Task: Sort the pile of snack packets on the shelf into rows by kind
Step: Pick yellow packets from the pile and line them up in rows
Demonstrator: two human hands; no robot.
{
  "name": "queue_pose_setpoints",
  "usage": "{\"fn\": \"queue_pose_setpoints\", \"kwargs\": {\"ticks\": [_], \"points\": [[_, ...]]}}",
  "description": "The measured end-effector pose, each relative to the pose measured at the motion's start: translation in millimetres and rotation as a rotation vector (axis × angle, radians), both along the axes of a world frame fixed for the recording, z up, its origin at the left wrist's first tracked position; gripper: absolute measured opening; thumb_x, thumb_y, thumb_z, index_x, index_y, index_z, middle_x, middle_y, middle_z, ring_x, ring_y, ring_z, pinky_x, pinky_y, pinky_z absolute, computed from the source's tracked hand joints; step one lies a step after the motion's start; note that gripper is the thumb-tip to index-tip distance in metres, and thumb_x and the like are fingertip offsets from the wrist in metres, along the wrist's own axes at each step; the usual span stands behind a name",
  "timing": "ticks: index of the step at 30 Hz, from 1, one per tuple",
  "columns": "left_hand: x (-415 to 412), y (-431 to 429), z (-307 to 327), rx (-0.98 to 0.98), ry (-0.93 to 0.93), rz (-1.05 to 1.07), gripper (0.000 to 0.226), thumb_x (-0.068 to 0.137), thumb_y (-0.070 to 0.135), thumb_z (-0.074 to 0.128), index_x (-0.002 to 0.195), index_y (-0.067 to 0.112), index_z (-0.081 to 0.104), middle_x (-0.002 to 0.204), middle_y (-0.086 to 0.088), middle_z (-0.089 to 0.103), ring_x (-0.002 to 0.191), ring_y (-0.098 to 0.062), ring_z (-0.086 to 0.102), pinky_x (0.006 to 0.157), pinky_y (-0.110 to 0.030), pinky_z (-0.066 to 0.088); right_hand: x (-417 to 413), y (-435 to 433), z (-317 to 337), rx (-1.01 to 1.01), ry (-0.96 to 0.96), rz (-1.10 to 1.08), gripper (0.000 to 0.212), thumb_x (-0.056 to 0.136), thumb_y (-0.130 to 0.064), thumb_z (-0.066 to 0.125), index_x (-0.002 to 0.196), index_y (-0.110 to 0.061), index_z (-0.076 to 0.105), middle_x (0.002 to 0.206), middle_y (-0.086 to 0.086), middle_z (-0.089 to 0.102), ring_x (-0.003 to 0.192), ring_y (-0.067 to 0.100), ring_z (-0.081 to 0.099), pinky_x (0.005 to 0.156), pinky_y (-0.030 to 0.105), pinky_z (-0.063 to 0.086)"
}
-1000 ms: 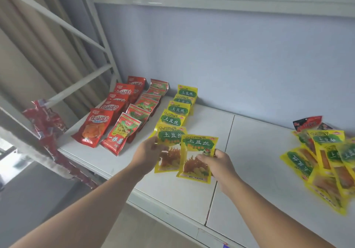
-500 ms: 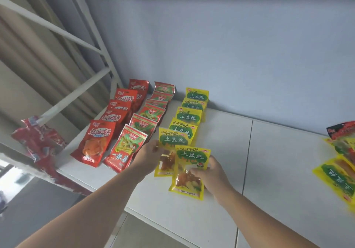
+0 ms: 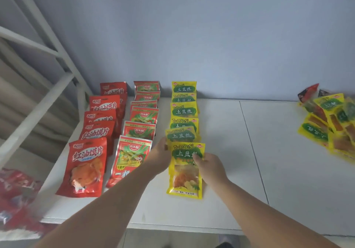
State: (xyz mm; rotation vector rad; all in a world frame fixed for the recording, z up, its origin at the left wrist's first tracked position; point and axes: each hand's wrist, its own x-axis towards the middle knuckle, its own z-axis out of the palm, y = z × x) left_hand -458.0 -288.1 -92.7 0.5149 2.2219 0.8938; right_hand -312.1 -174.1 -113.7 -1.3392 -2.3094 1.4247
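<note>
Your right hand (image 3: 209,168) holds the front packet (image 3: 185,173): the thumb lies across the green label on its face and the other fingers curl at its right edge. That packet lies at the near end of the yellow row (image 3: 184,111), label end away from you, and its top edge overlaps the second packet (image 3: 180,135) just behind it. Your left hand (image 3: 159,157) reaches in from the left, and its fingertips meet the left edge of those two packets where they overlap. You see only the back of that hand, so you cannot tell whether it pinches a packet or only touches it. The yellow row runs from the front packet back to the wall (image 3: 211,36), each packet overlapping the one behind it. Left of it, past your left hand, runs the red-green row (image 3: 144,115), and left of that the red row (image 3: 97,132). Both are laid the same way, and your left forearm crosses the nearest red-green packet. The unsorted pile (image 3: 330,124), mostly yellow packets lying at odd angles, sits well apart at the right end of the shelf (image 3: 269,171). A white frame (image 3: 44,98) rises at the left end of the shelf. Blurred red bags (image 3: 17,196) show at the lower left.
</note>
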Motion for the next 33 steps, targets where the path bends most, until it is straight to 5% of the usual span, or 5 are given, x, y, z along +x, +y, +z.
{"fn": "queue_pose_setpoints", "kwargs": {"ticks": [9, 16, 20, 23, 33], "points": [[-7, 1, 6, 0.058, -0.071, -0.065, 0.057, 0.093, 0.007, 0.045, 0.149, 0.02, 0.039, 0.133, -0.002, 0.059, 0.078, -0.016, 0.059, 0.055, -0.024, 0.042, -5, -9, 2, 0.023, -0.067, -0.196, 0.036, 0.097, -0.043, 0.058, 0.094, -0.009, 0.069, 0.091, 0.003, 0.069, 0.088, 0.023, 0.064, 0.068, 0.029, 0.038], [-9, -5, 0, 0.112, -0.08, -0.12, 0.055, 0.087, 0.006, 0.045, 0.134, 0.034, 0.055, 0.1, 0.001, 0.073, 0.066, -0.017, 0.062, 0.052, -0.026, 0.046, -14, -14, -3, 0.011, -0.119, -0.248, 0.038, 0.096, -0.045, 0.058, 0.105, -0.009, 0.068, 0.106, 0.006, 0.069, 0.103, 0.026, 0.064, 0.077, 0.029, 0.041], [-9, -9, 5, 0.123, -0.078, -0.144, 0.05, 0.085, 0.009, 0.046, 0.126, 0.034, 0.059, 0.11, 0.011, 0.073, 0.086, -0.018, 0.07, 0.064, -0.021, 0.052, -13, -16, -4, -0.014, -0.106, -0.275, 0.038, 0.097, -0.042, 0.058, 0.112, -0.007, 0.065, 0.117, 0.008, 0.069, 0.107, 0.025, 0.062, 0.081, 0.027, 0.041], [-11, -13, 10, 0.147, -0.058, -0.118, 0.058, 0.084, 0.019, 0.052, 0.142, 0.023, 0.052, 0.138, 0.006, 0.062, 0.129, -0.016, 0.059, 0.106, -0.036, 0.049, -14, -16, 0, -0.04, -0.073, -0.319, 0.045, 0.095, -0.04, 0.061, 0.125, -0.007, 0.061, 0.126, 0.006, 0.066, 0.118, 0.024, 0.061, 0.084, 0.025, 0.038], [-12, -6, 49, 0.291, 0.119, -0.167, 0.048, 0.093, 0.011, 0.065, 0.14, 0.013, 0.055, 0.129, 0.002, 0.061, 0.121, -0.014, 0.057, 0.104, -0.027, 0.043, 32, -3, 22, -0.006, 0.026, -0.362, 0.026, 0.095, -0.041, 0.055, 0.074, -0.024, 0.055, 0.073, -0.01, 0.053, 0.07, 0.007, 0.052, 0.06, 0.023, 0.036]]}}
